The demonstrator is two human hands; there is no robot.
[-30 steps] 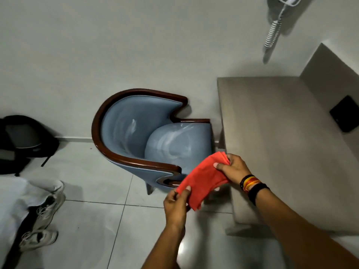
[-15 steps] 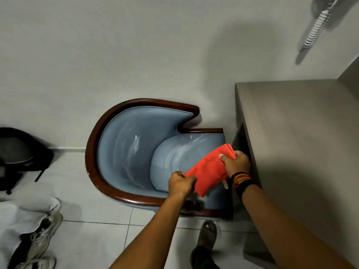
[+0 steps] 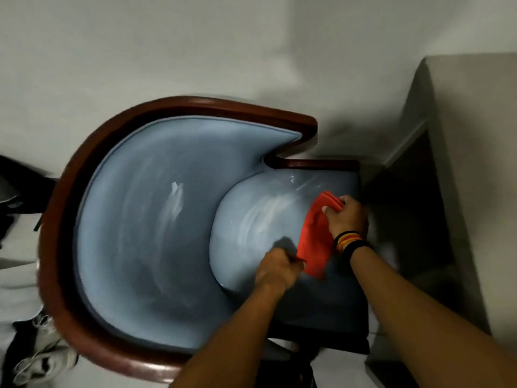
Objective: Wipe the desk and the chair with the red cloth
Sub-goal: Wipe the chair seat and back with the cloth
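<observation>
Both hands pinch the folded red cloth over the blue wood-rimmed tub chair seat: right hand at 1 o'clock, left hand at 7, fingers mostly hidden.

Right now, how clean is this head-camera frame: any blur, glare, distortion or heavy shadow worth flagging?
Head view: soft overall, with motion smear on the left hand and the lower end of the red cloth; wide-angle bending curves the chair rim; glossy streaks of glare on the blue seat; deep shadow under the desk; shoes at the lower left are blurred.
</observation>
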